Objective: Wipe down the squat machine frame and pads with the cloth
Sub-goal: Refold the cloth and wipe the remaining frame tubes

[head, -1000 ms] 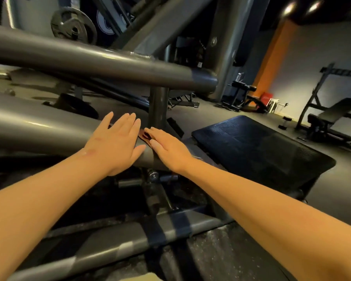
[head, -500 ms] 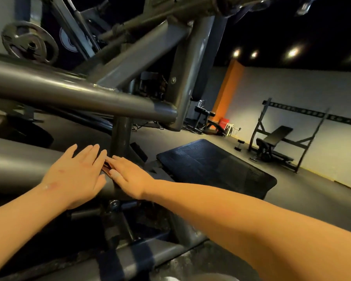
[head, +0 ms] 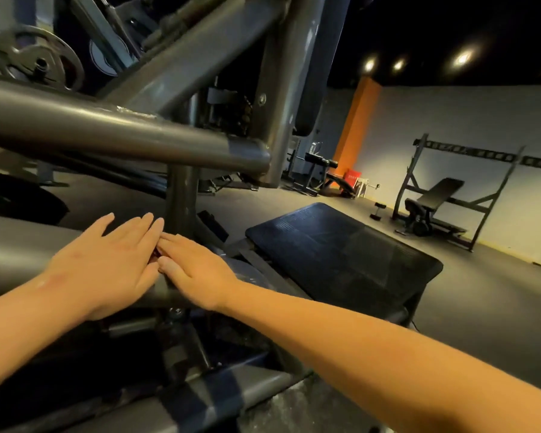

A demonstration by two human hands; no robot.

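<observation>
Both my hands lie flat on a thick grey frame tube (head: 19, 248) of the squat machine. My left hand (head: 107, 260) has straight fingers pressed on the tube. My right hand (head: 197, 270) lies beside it, fingers straight, touching the left fingertips. A small reddish cloth (head: 155, 254) shows only as a sliver between the two hands, mostly hidden beneath them. A vertical post (head: 181, 201) rises just beyond the fingertips. The black textured foot platform (head: 341, 251) lies to the right.
An upper grey tube (head: 122, 135) crosses overhead, with diagonal struts and a weight plate (head: 38, 60) at the upper left. A lower crossbar (head: 231, 389) runs below my arms. A bench in a rack (head: 438, 201) stands far right by the wall.
My view has tilted up and shifted, so the room's far wall shows more. Both hands stay flat on the tube over the cloth, with the right fingers drawn closer under the left.
</observation>
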